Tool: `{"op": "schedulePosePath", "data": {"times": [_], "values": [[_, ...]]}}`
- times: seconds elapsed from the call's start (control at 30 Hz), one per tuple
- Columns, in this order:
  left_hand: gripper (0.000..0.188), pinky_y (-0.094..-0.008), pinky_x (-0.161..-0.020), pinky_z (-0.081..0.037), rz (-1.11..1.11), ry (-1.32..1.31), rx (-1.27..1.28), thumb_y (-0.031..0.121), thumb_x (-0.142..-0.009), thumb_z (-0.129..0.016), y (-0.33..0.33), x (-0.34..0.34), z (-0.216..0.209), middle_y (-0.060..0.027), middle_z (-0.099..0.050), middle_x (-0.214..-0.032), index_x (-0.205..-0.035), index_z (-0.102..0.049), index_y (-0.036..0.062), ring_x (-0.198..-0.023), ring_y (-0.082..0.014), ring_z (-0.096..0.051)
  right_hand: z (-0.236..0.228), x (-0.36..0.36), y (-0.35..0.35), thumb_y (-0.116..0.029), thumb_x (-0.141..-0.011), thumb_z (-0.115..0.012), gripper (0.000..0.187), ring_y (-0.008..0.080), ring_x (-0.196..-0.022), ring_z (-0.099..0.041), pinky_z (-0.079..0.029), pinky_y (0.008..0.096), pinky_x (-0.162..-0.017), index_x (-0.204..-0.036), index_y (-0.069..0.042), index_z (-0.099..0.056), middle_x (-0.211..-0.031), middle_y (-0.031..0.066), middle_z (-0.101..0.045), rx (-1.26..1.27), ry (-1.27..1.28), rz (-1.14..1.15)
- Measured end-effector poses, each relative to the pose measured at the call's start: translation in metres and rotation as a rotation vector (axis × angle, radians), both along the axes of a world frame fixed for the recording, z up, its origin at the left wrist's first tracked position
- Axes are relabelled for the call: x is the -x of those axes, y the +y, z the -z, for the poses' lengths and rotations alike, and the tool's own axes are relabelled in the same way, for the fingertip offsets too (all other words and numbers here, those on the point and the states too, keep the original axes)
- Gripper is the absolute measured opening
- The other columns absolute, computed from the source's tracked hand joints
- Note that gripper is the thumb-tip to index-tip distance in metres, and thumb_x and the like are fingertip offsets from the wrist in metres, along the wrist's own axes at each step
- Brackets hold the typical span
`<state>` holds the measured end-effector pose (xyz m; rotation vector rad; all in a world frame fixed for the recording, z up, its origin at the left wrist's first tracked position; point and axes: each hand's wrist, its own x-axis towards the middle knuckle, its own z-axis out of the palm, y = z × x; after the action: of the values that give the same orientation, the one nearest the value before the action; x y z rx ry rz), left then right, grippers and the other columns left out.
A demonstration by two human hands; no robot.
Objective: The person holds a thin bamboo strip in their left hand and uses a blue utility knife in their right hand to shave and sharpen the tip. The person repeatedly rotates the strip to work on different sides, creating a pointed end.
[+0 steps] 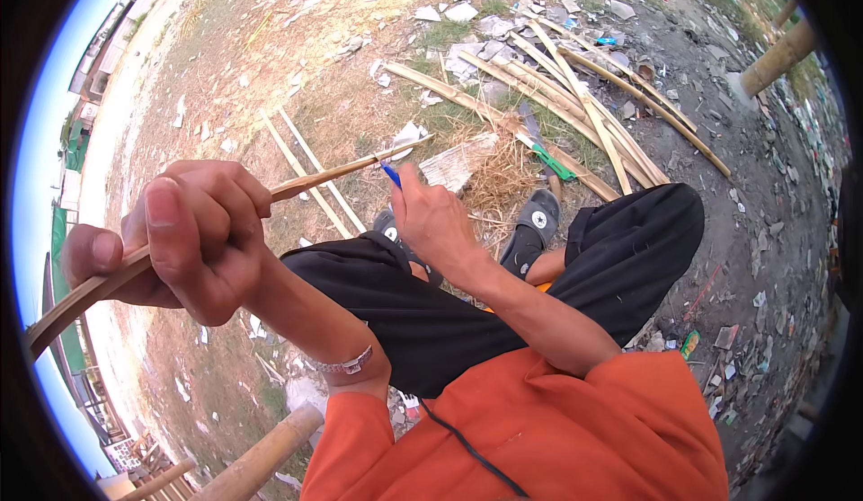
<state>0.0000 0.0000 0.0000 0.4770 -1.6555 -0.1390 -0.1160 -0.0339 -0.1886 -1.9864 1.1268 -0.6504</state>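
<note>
And you're in bright orange-red: that's your shirt [557,420], crossed by a black cord [472,452], above plain black trousers [395,303]! Your split strip [328,175] runs brown into honey-tan, and there's vivid blue on the small tool [392,176]. Down to your sandals [540,222], dark grey, marked with round white emblems. Now green, bright green on the knife handle [553,162], beside straw-gold shavings [499,182]! Your ground [719,263] goes tan to dark grey, speckled white.

Thick bamboo post [778,62] upper right; green wrapper [689,345] lower right, near rubble [726,338].
</note>
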Motion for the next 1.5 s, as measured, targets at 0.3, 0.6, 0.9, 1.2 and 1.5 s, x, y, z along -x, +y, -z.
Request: {"op": "schedulePosePath", "data": {"times": [0.3, 0.6, 0.9, 1.2, 1.5], "values": [[0.035, -0.0249, -0.025, -0.026, -0.065, 0.142, 0.087, -0.006, -0.086, -0.036, 0.000, -0.018, 0.006, -0.0001, -0.027, -0.045, -0.114, -0.035, 0.0142, -0.031, -0.0083, -0.021, 0.023, -0.011, -0.023, -0.020, -0.090, -0.044, 0.019, 0.0462, -0.066, -0.059, -0.047, 0.0532, -0.064, -0.092, -0.001, -0.043, -0.066, 0.0262, -0.058, -0.010, 0.063, -0.012], [0.027, -0.0222, -0.027, -0.025, -0.112, 0.117, 0.089, -0.004, -0.089, -0.039, -0.005, -0.009, 0.000, 0.0014, -0.024, -0.048, -0.107, -0.045, 0.0148, -0.034, -0.0068, -0.019, 0.164, 0.040, -0.049, -0.023, -0.092, -0.041, 0.027, 0.0442, -0.072, -0.060, -0.047, 0.0515, -0.064, -0.093, 0.003, -0.050, -0.072, 0.0284, -0.059, -0.123, 0.343, 0.233], [0.026, -0.0234, -0.030, -0.022, -0.163, 0.178, -0.050, -0.002, -0.088, -0.042, 0.004, -0.014, -0.004, 0.0026, -0.021, -0.051, -0.101, -0.049, 0.0191, -0.036, -0.0083, -0.017, 0.036, -0.011, -0.017, -0.027, -0.092, -0.043, 0.024, 0.0458, -0.059, -0.056, -0.044, 0.0521, -0.055, -0.094, -0.003, -0.047, -0.060, 0.0260, -0.056, -0.071, -0.143, 0.054], [0.018, -0.0249, -0.032, -0.021, -0.136, 0.275, -0.132, 0.008, -0.090, -0.039, 0.006, -0.025, 0.001, 0.0026, -0.021, -0.050, -0.072, -0.041, 0.0125, -0.036, -0.0091, -0.017, 0.070, -0.013, -0.035, -0.025, -0.092, -0.044, 0.021, 0.0447, -0.068, -0.060, -0.048, 0.0522, -0.062, -0.096, -0.004, -0.048, -0.064, 0.0263, -0.058, -0.065, 0.129, 0.038], [0.020, -0.0267, -0.036, -0.023, -0.100, 0.207, -0.135, 0.009, -0.089, -0.036, 0.006, -0.035, -0.001, 0.0026, -0.022, -0.054, -0.071, -0.043, 0.0090, -0.039, -0.0095, -0.021, 0.135, 0.000, -0.046, -0.026, -0.093, -0.041, 0.023, 0.0447, -0.063, -0.059, -0.045, 0.0534, -0.059, -0.091, -0.003, -0.046, -0.064, 0.0253, -0.059, -0.114, 0.258, 0.207]]}}
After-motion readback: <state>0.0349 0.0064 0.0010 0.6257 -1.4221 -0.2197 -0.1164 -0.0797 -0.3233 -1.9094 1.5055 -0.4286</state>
